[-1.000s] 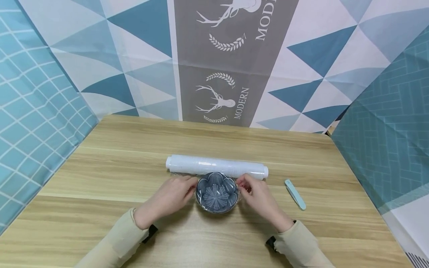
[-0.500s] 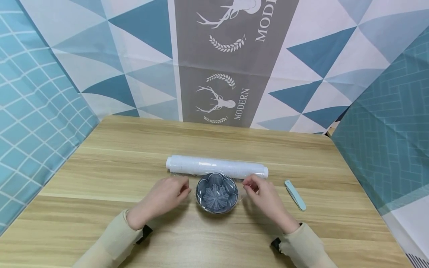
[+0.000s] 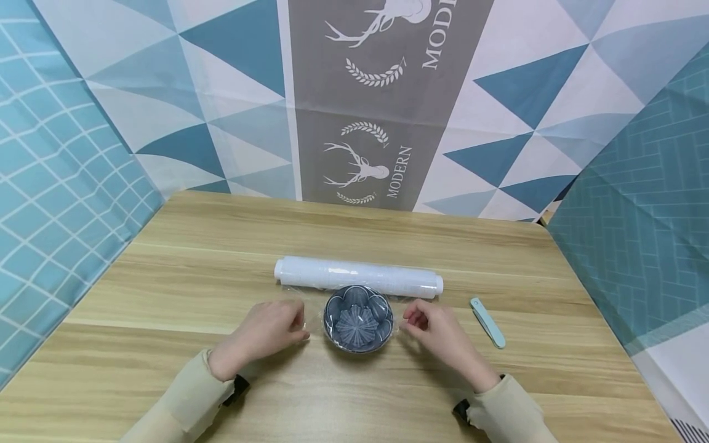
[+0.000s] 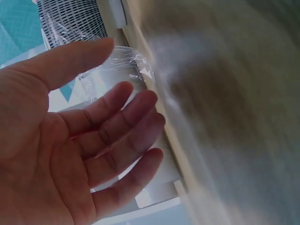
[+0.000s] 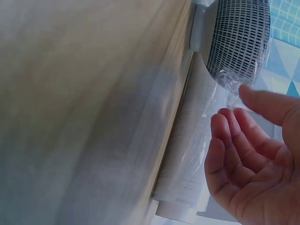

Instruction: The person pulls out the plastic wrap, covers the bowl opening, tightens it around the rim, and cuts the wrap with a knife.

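Note:
A dark grey-blue bowl (image 3: 357, 320) with a petal-shaped inside stands on the table, clear plastic wrap (image 5: 230, 80) stretched over it and loose at its sides. My left hand (image 3: 268, 332) is a little left of the bowl, by the film's edge. In the left wrist view its thumb and fingers are apart, with wrap (image 4: 123, 56) beside the thumb tip. To the bowl's right, my right hand (image 3: 437, 329) has loosely bent fingers. A small gap shows between thumb and forefinger, where the film's end hangs close to the tips.
Just behind the bowl lies a white roll of plastic wrap (image 3: 360, 277). A slim light-blue tool (image 3: 487, 323), its kind unclear, lies right of my right hand. Patterned cloth walls (image 3: 354, 154) enclose the back and sides of the wooden table (image 3: 221, 246).
My left hand has drawn away from the bowl, left and toward me. The right hand has shifted slightly outward and nearer. Loose film now spreads at the bowl's left side; the bowl stays put.

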Demonstrator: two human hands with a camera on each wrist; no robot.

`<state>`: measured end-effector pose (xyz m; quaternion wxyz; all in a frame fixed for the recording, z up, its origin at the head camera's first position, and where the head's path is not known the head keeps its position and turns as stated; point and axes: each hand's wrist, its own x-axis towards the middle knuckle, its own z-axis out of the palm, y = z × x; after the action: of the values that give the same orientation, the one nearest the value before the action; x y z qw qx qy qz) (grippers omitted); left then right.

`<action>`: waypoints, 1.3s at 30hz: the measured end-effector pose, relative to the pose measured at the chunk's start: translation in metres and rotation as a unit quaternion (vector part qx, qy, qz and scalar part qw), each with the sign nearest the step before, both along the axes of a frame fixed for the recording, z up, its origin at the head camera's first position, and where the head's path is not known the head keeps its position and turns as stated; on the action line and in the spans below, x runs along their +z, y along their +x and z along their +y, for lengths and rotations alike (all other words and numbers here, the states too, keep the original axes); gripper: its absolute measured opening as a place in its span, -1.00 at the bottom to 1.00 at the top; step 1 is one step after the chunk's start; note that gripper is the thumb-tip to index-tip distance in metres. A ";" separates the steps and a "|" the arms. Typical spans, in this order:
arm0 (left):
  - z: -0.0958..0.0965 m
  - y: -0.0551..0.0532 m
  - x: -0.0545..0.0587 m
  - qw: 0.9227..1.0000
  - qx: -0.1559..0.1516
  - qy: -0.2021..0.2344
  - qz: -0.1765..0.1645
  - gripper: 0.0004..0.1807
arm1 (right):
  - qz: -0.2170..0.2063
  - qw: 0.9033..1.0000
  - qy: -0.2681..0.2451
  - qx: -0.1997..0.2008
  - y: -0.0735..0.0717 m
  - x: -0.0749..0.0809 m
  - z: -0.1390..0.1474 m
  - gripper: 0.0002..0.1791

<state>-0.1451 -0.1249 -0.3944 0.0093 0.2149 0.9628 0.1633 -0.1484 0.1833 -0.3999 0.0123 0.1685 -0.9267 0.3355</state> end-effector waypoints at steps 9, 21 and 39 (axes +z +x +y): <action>0.005 -0.002 -0.005 0.999 0.020 -0.027 0.017 -0.73 | -0.005 0.999 0.024 0.029 -0.001 -0.004 -0.001 -0.73; 0.014 -0.001 -0.003 0.999 0.009 -0.022 0.040 -0.76 | -0.011 0.999 0.048 0.008 -0.001 -0.003 -0.007 -0.73; 0.018 -0.001 0.002 0.998 0.007 0.008 0.057 -0.76 | 0.025 0.998 0.057 0.009 0.000 0.001 -0.012 -0.84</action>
<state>-0.1465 -0.1067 -0.3923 -0.0481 0.2173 0.9620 0.1582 -0.1485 0.1718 -0.3993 0.0224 0.1855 -0.9422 0.2779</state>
